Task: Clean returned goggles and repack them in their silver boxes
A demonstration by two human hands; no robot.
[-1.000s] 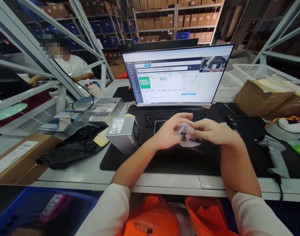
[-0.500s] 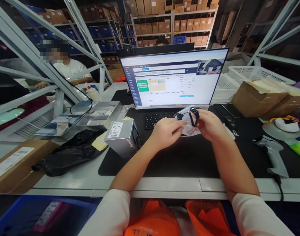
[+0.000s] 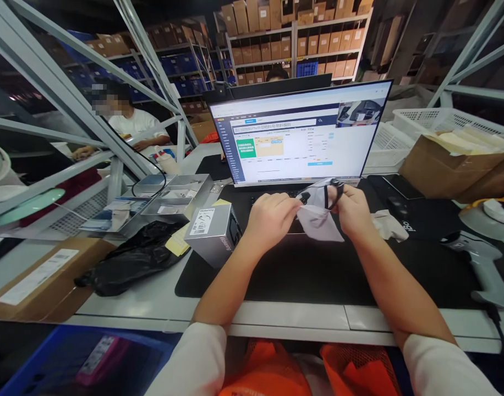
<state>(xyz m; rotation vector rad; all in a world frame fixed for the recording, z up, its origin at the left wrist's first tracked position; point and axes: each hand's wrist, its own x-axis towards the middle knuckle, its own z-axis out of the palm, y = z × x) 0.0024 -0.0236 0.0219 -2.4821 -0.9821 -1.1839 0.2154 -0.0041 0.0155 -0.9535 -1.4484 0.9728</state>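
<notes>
Above the black desk mat (image 3: 301, 275), both my hands work at a thin whitish translucent bag (image 3: 321, 224). My left hand (image 3: 272, 220) is closed, its thumb and fingers pinching the left side of the bag. A black looped thing (image 3: 337, 190), like a strap or cable, is gripped by my right hand (image 3: 353, 210) at the bag's upper right. Its exact kind is unclear, and part of it is hidden by the fingers and plastic. To the left of my left hand stands a grey printed box (image 3: 211, 234) with a white label.
A monitor (image 3: 293, 143) stands behind my hands, with a mostly covered keyboard below it. Right: crumpled paper (image 3: 389, 224), a mouse (image 3: 397, 208), a barcode scanner (image 3: 481, 264) and a cardboard box (image 3: 433, 170). Left: a black plastic bag (image 3: 132, 261), a carton (image 3: 49, 280) and a seated person (image 3: 134, 124).
The whitish bag now hangs lower and more spread out between my hands. My left fingers have closed on its edge. The view has shifted slightly to the left.
</notes>
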